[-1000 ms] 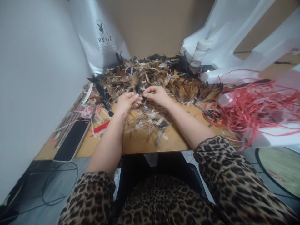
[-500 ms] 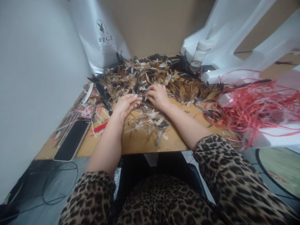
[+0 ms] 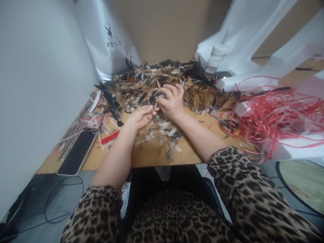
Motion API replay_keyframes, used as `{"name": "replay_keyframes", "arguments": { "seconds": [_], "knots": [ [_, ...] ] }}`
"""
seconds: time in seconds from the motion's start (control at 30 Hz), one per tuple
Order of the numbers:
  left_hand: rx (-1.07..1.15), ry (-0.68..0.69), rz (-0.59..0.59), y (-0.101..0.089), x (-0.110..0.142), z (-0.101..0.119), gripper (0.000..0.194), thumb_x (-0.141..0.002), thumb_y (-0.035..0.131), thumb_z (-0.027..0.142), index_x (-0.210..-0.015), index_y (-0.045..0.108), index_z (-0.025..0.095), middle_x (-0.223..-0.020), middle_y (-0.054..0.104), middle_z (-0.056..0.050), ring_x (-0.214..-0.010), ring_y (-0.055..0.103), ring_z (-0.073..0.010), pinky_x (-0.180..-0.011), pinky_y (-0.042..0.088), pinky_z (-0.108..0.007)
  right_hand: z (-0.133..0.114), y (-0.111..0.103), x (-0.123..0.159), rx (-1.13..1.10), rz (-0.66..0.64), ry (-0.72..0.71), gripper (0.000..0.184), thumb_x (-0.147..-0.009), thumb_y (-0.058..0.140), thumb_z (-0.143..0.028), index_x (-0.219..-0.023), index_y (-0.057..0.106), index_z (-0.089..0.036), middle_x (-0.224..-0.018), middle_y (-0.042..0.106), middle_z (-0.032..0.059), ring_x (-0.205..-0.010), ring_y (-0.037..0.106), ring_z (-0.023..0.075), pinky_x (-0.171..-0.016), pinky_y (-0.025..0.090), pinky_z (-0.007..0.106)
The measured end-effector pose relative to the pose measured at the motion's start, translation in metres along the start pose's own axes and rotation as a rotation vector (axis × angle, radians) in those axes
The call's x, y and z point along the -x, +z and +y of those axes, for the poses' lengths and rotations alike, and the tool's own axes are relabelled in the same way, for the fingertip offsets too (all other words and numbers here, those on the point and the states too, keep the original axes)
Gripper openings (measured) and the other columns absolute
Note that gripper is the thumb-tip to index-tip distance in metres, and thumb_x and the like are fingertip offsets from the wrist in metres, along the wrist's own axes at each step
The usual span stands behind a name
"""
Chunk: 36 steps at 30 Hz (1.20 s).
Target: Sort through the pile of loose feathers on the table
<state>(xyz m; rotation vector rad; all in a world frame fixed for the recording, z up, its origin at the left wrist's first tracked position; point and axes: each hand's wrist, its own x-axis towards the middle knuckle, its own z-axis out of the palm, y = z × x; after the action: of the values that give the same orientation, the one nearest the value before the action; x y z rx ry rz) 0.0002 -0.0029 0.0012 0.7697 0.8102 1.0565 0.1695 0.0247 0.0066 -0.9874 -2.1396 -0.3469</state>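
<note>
The left hand (image 3: 141, 117) hung palm partly upward near the middle of the table (image 3: 149, 157), its thumb and forefinger pinching the lower end of a small dark feather (image 3: 153, 98). The feather stood up between the two hands, in front of a broad heap of brown and black feathers (image 3: 146, 76). The right hand (image 3: 173, 103) was just beside it, fingers parted and curled, with the thumb and forefinger close to the left fingertips; whether they gripped the feather could not be told, since the fingers hid the spot. Below the hands lay a loose scatter of pale, downy feathers (image 3: 167, 128). To the left of these, near the left forearm, was a flat red strip (image 3: 110, 137), and farther left a smartphone (image 3: 77, 153) lay screen up at the table's edge. On the right, dark-handled scissors (image 3: 230, 124) rested beside a tangle of red plastic ribbon (image 3: 275, 121). Behind the heap stood a white bag (image 3: 112, 54) printed "PPGZ" on the left and a clear jar with a white lid (image 3: 216, 59) on the right. Both sleeves (image 3: 238, 175) were leopard print, ending around the elbows.
</note>
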Motion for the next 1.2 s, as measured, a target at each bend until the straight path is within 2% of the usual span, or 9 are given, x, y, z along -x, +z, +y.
{"name": "replay_keyframes", "arguments": {
  "seconds": [0.17,0.37,0.47,0.57,0.7,0.8,0.9,1.03,1.2],
  "knots": [
    [0.061,-0.016,-0.009,0.002,-0.001,0.0,0.008,-0.076,0.054,0.005,-0.075,0.061,0.008,-0.073,0.067,-0.007,-0.056,0.061,-0.0057,-0.049,0.048,-0.01,0.001,0.006,0.0,0.032,0.02,-0.012,0.033,-0.088,0.031,-0.036,-0.088,0.061,-0.024,-0.12,0.05,0.003,-0.123,0.027,0.0245,-0.104,0.003,0.05],
    [0.068,0.013,0.055,0.003,-0.003,-0.003,0.008,-0.074,0.054,0.002,-0.075,0.06,0.008,-0.068,0.066,-0.005,-0.054,0.06,-0.0052,-0.049,0.047,-0.01,-0.003,0.007,0.0,0.033,0.036,-0.001,0.03,-0.088,0.034,-0.035,-0.087,0.061,-0.024,-0.12,0.05,0.0031,-0.122,0.029,0.0249,-0.102,0.006,0.051],
    [0.073,0.049,0.083,0.003,-0.005,-0.004,0.008,-0.073,0.056,0.002,-0.075,0.06,0.009,-0.067,0.066,-0.005,-0.055,0.061,-0.0054,-0.051,0.048,-0.01,-0.005,0.004,-0.001,-0.001,0.076,0.067,0.027,-0.086,0.037,-0.034,-0.091,0.061,-0.024,-0.118,0.05,0.0046,-0.12,0.033,0.0251,-0.101,0.012,0.05],
    [0.079,0.122,0.135,0.003,-0.005,-0.003,0.007,-0.072,0.058,0.003,-0.074,0.059,0.01,-0.067,0.066,-0.004,-0.056,0.061,-0.0051,-0.052,0.048,-0.01,-0.003,0.001,-0.004,-0.065,0.132,0.211,0.028,-0.086,0.037,-0.035,-0.097,0.06,-0.023,-0.116,0.05,0.0083,-0.114,0.039,0.0247,-0.096,0.024,0.046],
    [0.032,0.261,0.208,0.006,-0.005,0.0,0.006,-0.07,0.062,0.008,-0.075,0.06,0.011,-0.067,0.066,-0.003,-0.057,0.061,-0.0054,-0.053,0.047,-0.011,-0.002,-0.001,-0.01,-0.388,0.191,0.433,0.033,-0.083,0.04,-0.041,-0.085,0.062,-0.017,-0.091,0.059,0.008,-0.092,0.052,0.0199,-0.084,0.038,0.035],
    [-0.011,0.325,0.222,0.009,-0.004,0.0,0.011,-0.067,0.066,0.011,-0.076,0.06,0.011,-0.068,0.067,-0.004,-0.059,0.062,-0.0063,-0.055,0.047,-0.012,-0.007,-0.001,-0.014,-0.788,0.075,0.57,0.036,-0.075,0.052,-0.048,-0.071,0.062,-0.014,-0.07,0.06,0.0032,-0.07,0.053,0.0146,-0.07,0.042,0.028],
    [-0.068,0.333,0.197,0.012,-0.002,-0.001,0.017,-0.064,0.069,0.013,-0.079,0.062,0.01,-0.068,0.067,-0.004,-0.058,0.062,-0.0069,-0.055,0.047,-0.013,-0.015,0.001,-0.015,-1.085,-0.017,0.654,0.033,-0.065,0.062,-0.046,-0.071,0.063,-0.013,-0.067,0.061,0.0007,-0.063,0.052,0.0111,-0.063,0.042,0.024],
    [-0.143,0.318,0.137,0.013,-0.001,-0.004,0.02,-0.061,0.071,0.017,-0.079,0.064,0.009,-0.07,0.068,-0.005,-0.058,0.062,-0.0076,-0.056,0.048,-0.015,-0.02,0.004,-0.015,-1.248,0.007,0.733,0.028,-0.057,0.07,-0.038,-0.069,0.061,-0.014,-0.065,0.059,-0.0016,-0.059,0.051,0.0087,-0.062,0.043,0.023],
    [-0.211,0.318,0.109,0.013,0.0,-0.006,0.017,-0.063,0.07,0.02,-0.074,0.065,0.009,-0.07,0.068,-0.005,-0.058,0.062,-0.0074,-0.057,0.049,-0.015,-0.019,0.009,-0.014,-1.267,0.008,0.727,0.026,-0.058,0.069,-0.037,-0.068,0.06,-0.015,-0.065,0.059,-0.002,-0.059,0.051,0.0087,-0.061,0.044,0.023]
  ]
}}
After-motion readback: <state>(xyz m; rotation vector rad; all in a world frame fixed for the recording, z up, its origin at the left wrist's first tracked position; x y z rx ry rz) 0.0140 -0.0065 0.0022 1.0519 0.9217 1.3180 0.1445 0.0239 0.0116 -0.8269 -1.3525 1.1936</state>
